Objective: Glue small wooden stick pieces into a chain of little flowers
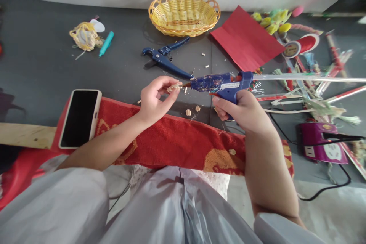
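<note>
My right hand point(238, 108) is wrapped round the handle of a blue hot glue gun point(211, 83), a long clear glue stick point(286, 77) running out of its back. Its nozzle points left and meets, or nearly meets, a small cream-coloured craft piece point(174, 87). That piece is pinched between the thumb and fingers of my left hand point(157, 97). On the table just below the nozzle lie two small beige pieces point(188, 112). A similar flower-shaped bit point(232, 151) rests on the red towel point(171, 141) beneath my forearms.
Beyond my hands are blue pipe cutters point(167, 59), a yellow wicker basket point(184, 15) and red paper point(246, 40). A phone point(80, 118) lies left, a teal marker point(106, 44) farther back. At right sit a red thread spool point(303, 45), tangled craft scraps and a corded purple power strip point(321, 143).
</note>
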`<state>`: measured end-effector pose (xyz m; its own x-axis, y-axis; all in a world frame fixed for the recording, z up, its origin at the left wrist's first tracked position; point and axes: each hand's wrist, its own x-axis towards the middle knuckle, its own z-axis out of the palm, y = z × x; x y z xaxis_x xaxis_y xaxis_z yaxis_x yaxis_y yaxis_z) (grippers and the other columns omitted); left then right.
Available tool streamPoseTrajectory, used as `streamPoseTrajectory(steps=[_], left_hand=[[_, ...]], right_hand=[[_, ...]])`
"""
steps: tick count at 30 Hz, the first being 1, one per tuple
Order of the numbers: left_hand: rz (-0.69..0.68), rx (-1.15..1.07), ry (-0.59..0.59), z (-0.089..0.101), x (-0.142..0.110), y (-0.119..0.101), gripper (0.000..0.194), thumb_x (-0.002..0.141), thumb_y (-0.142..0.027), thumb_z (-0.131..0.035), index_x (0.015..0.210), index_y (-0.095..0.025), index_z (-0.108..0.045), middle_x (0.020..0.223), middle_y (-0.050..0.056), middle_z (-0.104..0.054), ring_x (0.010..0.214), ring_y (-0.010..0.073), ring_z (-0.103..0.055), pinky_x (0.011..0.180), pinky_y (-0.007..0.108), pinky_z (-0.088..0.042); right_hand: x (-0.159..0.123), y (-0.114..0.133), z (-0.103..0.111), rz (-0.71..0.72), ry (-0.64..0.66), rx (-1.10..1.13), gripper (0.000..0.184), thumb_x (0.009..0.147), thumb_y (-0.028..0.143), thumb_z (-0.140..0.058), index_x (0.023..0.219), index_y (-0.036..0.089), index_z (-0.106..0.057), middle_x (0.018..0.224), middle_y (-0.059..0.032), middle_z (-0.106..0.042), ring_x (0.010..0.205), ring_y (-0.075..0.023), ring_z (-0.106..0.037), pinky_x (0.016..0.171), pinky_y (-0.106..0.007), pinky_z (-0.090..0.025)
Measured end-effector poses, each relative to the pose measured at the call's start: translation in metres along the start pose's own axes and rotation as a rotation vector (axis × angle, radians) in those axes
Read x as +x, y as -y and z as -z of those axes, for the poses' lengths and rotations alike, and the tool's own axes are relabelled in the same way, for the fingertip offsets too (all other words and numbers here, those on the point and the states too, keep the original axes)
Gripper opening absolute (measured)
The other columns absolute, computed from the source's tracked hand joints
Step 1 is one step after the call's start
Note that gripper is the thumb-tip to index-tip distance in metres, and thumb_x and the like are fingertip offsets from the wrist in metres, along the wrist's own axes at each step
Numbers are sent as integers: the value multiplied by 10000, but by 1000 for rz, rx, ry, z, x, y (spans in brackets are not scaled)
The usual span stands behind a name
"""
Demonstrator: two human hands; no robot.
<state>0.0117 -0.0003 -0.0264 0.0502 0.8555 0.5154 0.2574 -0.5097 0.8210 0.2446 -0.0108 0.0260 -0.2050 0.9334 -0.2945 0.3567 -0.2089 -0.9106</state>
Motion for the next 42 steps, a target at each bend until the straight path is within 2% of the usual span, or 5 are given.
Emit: streamPoseTrajectory(steps=[6,17,29,38,42], left_hand=[[-65,-1,-6,0,0,4,143,884,-281,-681,984,-183,-650,944,48,-741,792,86,-694,704,172,-582],[-77,-14,-5,0,1,2,121,881,-238,-681,982,-178,-654,946,48,-742,794,87,-700,713,174,-585],[-48,-60,4,0,0,2,133,885,-257,-682,990,-180,-655,958,52,-740,808,93,-703,721,185,-588],[-49,-61,7,0,0,3,139,893,-268,-673,1003,-186,-652,968,54,-742,803,92,-704,721,186,-593],[-74,-34,2,0,0,3,135,886,-258,-680,997,-187,-655,958,50,-741,803,94,-703,719,186,-594]], right_hand=[[0,2,1,19,44,16,428,809,436,-694,509,193,-509,469,26,-506,429,-69,-463,457,-231,-376],[-1,2,1,30,55,19,447,817,450,-696,504,195,-505,467,28,-506,426,-67,-464,457,-230,-381],[0,1,1,36,61,21,444,829,437,-688,510,191,-502,479,30,-509,432,-63,-466,463,-226,-388],[-1,4,2,34,60,18,510,778,546,-716,486,190,-498,466,21,-503,427,-66,-464,452,-231,-379],[-1,4,1,51,66,23,498,791,527,-709,492,188,-500,466,25,-504,426,-61,-462,451,-223,-376]])
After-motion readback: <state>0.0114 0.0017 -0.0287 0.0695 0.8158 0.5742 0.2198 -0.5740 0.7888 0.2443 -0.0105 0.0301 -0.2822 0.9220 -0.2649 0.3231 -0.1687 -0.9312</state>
